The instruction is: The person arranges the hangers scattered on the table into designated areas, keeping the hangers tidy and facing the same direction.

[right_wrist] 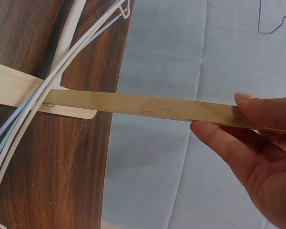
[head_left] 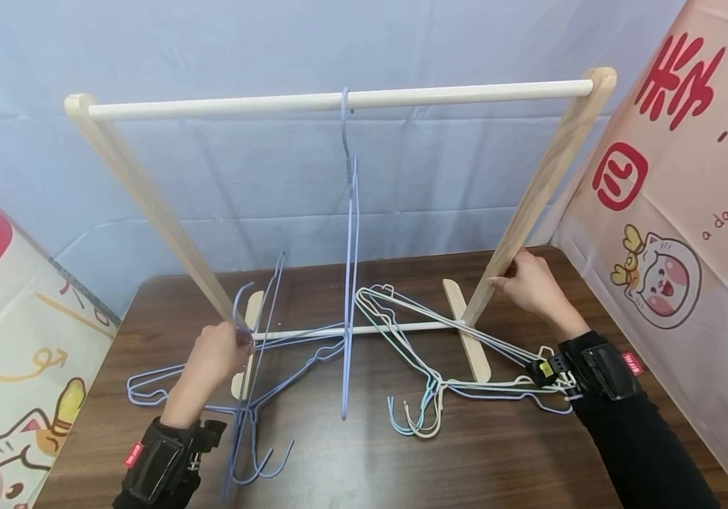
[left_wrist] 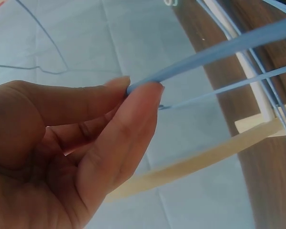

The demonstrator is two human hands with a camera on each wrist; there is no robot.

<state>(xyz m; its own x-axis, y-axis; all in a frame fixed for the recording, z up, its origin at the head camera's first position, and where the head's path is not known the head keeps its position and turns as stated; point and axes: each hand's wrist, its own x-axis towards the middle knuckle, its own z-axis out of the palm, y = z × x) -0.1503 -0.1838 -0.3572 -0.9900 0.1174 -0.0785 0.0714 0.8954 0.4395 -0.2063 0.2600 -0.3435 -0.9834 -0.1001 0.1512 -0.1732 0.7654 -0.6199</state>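
Observation:
My left hand (head_left: pixel 214 353) pinches a blue wire hanger (head_left: pixel 267 311) beside the foot of the rack's left post. In the left wrist view, thumb and fingertips close on the hanger's blue wire (left_wrist: pixel 205 56). My right hand (head_left: pixel 532 283) grips the rack's right wooden post (head_left: pixel 545 173) low down, and the right wrist view shows thumb and fingers on either side of that post (right_wrist: pixel 152 106). One blue hanger (head_left: pixel 347 283) hangs edge-on from the middle of the white top bar (head_left: pixel 224 106).
Several blue hangers (head_left: pixel 294 378) lie at the left of the brown table (head_left: pixel 364 474). A pile of cream and blue hangers (head_left: pixel 443 383) lies at the right, near my right wrist. A white lower bar (head_left: pixel 415 326) joins the posts. Printed cloths flank both sides.

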